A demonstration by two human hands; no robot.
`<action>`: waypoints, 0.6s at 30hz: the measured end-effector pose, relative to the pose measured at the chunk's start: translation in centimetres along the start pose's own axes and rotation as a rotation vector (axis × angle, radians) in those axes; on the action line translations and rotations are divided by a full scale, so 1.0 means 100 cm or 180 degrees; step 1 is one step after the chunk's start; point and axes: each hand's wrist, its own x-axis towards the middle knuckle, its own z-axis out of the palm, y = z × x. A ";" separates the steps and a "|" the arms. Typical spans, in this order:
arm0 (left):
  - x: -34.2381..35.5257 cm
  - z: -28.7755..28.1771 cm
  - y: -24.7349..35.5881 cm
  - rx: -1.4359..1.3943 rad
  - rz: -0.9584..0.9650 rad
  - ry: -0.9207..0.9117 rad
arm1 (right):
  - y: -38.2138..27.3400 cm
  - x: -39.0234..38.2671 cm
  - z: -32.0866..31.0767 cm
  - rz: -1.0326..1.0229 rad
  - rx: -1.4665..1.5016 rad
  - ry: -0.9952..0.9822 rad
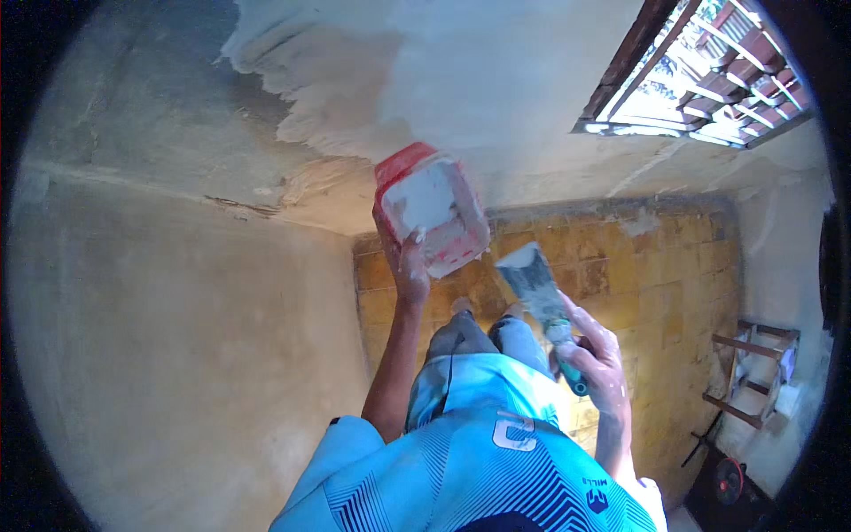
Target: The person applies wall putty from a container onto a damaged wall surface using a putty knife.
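My left hand (406,257) grips a red plastic tub (472,217) by its near left side, holding it up in front of the wall. White paste (424,199) fills much of the tub and smears its rim. To the right and lower, my right hand (596,355) is wrapped round the green handle of a putty knife (534,282). Its wide metal blade points up and left toward the tub, apart from it, with white paste at the tip. White smears mark the fingers of my right hand.
Ahead, the wall (470,71) is partly coated white, with bare grey plaster at left. A barred window (709,71) is at upper right. Yellow-brown tiles cover the floor (638,301). A wooden stool (753,372) and a dark fan (729,479) stand at right.
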 end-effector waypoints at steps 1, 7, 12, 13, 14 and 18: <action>0.003 0.010 0.011 0.0401 0.0225 -0.0146 | -0.014 -0.005 0.014 -0.0058 -0.0056 -0.0054; -0.005 0.075 0.088 0.0556 0.0900 -0.0565 | -0.046 -0.017 0.045 -0.1128 -0.2111 0.0508; -0.019 0.082 0.102 0.0702 0.1164 -0.0640 | -0.062 -0.004 0.061 -0.2153 -0.3176 0.0951; -0.021 0.083 0.102 0.0717 0.1273 -0.0666 | -0.061 -0.002 0.064 -0.2143 -0.3343 0.1092; -0.023 0.084 0.102 0.0717 0.1278 -0.0697 | -0.058 -0.001 0.065 -0.1977 -0.3546 0.0917; -0.033 0.084 0.105 0.0549 0.1247 -0.0464 | -0.054 0.003 0.079 -0.2004 -0.3310 0.0775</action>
